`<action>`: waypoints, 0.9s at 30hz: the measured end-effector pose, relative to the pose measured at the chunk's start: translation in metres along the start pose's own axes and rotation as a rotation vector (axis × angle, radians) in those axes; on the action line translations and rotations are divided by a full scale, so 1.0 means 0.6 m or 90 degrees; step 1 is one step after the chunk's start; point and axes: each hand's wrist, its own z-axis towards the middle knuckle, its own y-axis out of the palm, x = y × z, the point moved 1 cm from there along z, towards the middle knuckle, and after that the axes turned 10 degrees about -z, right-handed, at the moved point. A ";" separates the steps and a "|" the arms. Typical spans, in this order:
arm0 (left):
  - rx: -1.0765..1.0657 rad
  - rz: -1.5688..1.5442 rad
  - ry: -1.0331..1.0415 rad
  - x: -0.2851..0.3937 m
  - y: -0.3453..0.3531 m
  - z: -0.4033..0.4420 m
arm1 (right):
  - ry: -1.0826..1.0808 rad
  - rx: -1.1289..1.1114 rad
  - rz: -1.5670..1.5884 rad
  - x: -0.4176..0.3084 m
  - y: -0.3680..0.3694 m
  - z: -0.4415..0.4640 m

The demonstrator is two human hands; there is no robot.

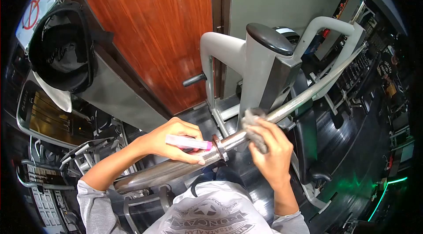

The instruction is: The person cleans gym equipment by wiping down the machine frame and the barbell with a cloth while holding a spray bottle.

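Observation:
A long metal barbell (304, 99) runs slantwise across the view, from its thick sleeve (154, 175) at lower left to the upper right. My left hand (174, 135) is closed around a small clear bottle with a pink end (185, 142) and lies against the sleeve just left of the collar (219, 148). On the shaft right of the collar, my right hand (273, 154) grips a crumpled grey cloth (257, 135), which appears pressed to the metal. The fingers and cloth are slightly blurred.
A grey exercise machine (260, 66) stands ahead, with a black padded bench (306, 141) on the right. Behind is a reddish wooden door (150, 27). A black bag (61, 49) hangs at upper left. Other gym equipment fills both sides.

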 end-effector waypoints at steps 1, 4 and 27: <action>-0.019 0.017 -0.025 0.003 -0.002 0.000 | -0.036 -0.043 0.024 -0.013 0.002 -0.002; -0.025 0.017 -0.065 0.012 -0.002 0.001 | -0.107 -0.200 0.076 -0.044 -0.002 0.010; 0.151 0.398 -0.352 0.144 0.058 0.009 | -0.456 -0.476 -0.070 0.062 -0.073 0.189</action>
